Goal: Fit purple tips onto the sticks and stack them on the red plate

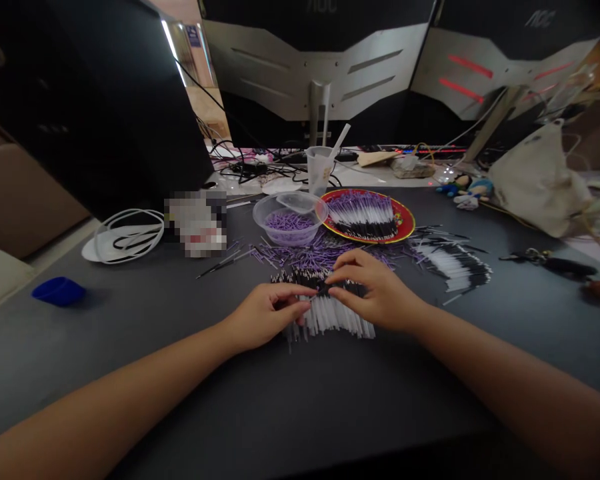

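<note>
My left hand (267,315) and my right hand (377,293) meet over a row of thin sticks (337,319) with whitish, translucent shafts and black upper ends. My left thumb and forefinger close on a small, thin stick. At its dark end, the right thumb and fingers pinch together; the fine detail between them is too small to make out. Just beyond the hands lies a loose heap of small purple pieces (305,255). More purple pieces fill a clear plastic bowl (261,230). On a red oval plate (407,225) lie sticks with purple, white and black sections (363,215).
Another bunch of white-and-black sticks (453,267) lies to the right, near keys (535,255). A blue silicone-looking cup (59,291) and a white coiled cable (125,240) are at left. Behind stand a plastic cup with a straw (319,170) and monitors (320,67).
</note>
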A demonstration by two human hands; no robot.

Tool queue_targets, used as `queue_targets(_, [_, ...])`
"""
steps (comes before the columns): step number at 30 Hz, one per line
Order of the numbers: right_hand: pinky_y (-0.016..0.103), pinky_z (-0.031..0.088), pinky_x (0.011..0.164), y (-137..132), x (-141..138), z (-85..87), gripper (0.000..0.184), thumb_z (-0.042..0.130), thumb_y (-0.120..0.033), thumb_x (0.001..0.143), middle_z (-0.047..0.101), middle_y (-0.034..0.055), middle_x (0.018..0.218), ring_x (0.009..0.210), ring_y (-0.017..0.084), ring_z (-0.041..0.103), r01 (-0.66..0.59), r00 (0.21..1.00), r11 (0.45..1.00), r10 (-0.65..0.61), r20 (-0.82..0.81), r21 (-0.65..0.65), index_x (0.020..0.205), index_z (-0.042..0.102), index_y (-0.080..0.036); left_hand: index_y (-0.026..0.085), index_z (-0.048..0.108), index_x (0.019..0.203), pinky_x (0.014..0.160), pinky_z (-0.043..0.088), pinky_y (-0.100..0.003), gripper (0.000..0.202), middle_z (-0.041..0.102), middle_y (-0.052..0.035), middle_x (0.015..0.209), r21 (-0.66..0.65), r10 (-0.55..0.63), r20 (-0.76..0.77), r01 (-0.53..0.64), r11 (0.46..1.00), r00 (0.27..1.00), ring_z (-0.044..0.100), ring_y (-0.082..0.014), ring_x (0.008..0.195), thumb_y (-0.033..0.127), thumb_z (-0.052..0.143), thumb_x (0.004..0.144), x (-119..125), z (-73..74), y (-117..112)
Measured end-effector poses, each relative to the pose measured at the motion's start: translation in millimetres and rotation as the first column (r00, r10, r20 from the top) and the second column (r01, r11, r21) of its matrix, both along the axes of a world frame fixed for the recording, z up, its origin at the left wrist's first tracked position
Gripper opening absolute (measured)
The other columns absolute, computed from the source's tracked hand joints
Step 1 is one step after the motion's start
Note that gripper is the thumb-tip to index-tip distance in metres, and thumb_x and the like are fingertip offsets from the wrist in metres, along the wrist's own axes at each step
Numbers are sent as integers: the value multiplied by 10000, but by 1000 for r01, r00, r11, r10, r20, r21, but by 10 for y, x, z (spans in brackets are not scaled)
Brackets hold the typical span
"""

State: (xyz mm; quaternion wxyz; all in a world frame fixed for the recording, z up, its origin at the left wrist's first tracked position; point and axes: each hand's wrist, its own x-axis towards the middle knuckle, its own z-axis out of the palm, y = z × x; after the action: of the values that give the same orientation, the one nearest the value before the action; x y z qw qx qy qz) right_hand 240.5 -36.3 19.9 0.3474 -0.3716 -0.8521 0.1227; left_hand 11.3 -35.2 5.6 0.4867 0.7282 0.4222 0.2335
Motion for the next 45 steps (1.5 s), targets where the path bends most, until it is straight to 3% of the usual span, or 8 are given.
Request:
queue_targets(4, [383, 392, 844, -13, -3, 31, 142, 552, -235, 878, 682, 47, 862, 891, 201, 574, -41, 984, 993, 20, 179, 113, 902, 689, -213, 169, 644, 1100, 550, 418, -195, 324, 645, 3, 651, 91, -7, -46, 11, 996, 999, 540, -94, 566, 349, 566, 842, 9, 23, -45])
queue_targets(16, [412, 361, 949, -51, -60, -8, 187, 522, -220, 894, 701, 48, 887, 890, 194, 605, -89, 957, 983, 39, 287, 162, 1017, 661, -205, 192, 651, 1058, 541, 409, -190, 286, 658, 4, 687, 249, -21, -145, 57, 967, 989, 530, -90, 549, 370, 553, 858, -6, 13, -46])
queue_targets(22, [475, 262, 1070, -124, -73, 70, 313, 527, -234, 879, 651, 80, 1160, 1111, 229, 548, -109, 934, 967, 20, 357, 231, 1186, 584, -210, 202, 626, 1100, 571, 417, -199, 308, 661, 8, 707, 325, -3, -196, 68, 943, 981, 540, -94, 558, 385, 540, 868, -18, 2, -36])
queue_targets(27, [475, 252, 1067, -55, -8, 69, 202, 481, -200, 895, 708, 48, 948, 995, 218, 595, -78, 906, 955, -53, 420, 287, 974, 667, -215, 220, 634, 1089, 564, 401, -203, 283, 654, 17, 715, 419, 28, -238, 77, 905, 971, 521, -86, 537, 372, 554, 864, -33, -14, -31])
queue_targets(35, [433, 224, 1071, -186, -147, -13, 223, 456, -217, 920, 698, 26, 732, 771, 180, 613, -114, 870, 949, -46, 490, 292, 934, 678, -205, 226, 666, 995, 639, 417, -230, 220, 686, 2, 764, 575, 6, -342, 204, 793, 940, 595, -123, 671, 352, 514, 896, -40, 34, -67])
queue_targets(38, [414, 248, 1054, -129, -88, 2, 260, 433, -285, 944, 696, 27, 717, 718, 167, 621, -68, 885, 954, -78, 459, 292, 986, 675, -200, 209, 681, 926, 781, 442, -275, 175, 693, -27, 868, 670, 60, -211, 99, 736, 976, 601, -154, 826, 308, 544, 880, -61, 36, -2])
queue_targets(40, [409, 262, 1037, -81, -40, 22, 274, 437, -301, 944, 695, 30, 720, 705, 165, 626, 2, 891, 962, -126, 437, 272, 1069, 657, -196, 192, 681, 893, 820, 453, -292, 152, 680, -46, 933, 654, 148, -76, -63, 754, 986, 594, -166, 898, 292, 572, 859, -80, 16, 68])
queue_targets(45, [399, 317, 933, -79, -38, 67, 265, 437, -260, 934, 691, 40, 718, 695, 180, 621, 56, 877, 986, -123, 465, 155, 1059, 659, -190, 161, 664, 967, 663, 508, -259, 238, 683, -53, 909, 304, 351, 131, -374, 876, 927, 613, -138, 732, 340, 606, 823, -104, -87, 195])
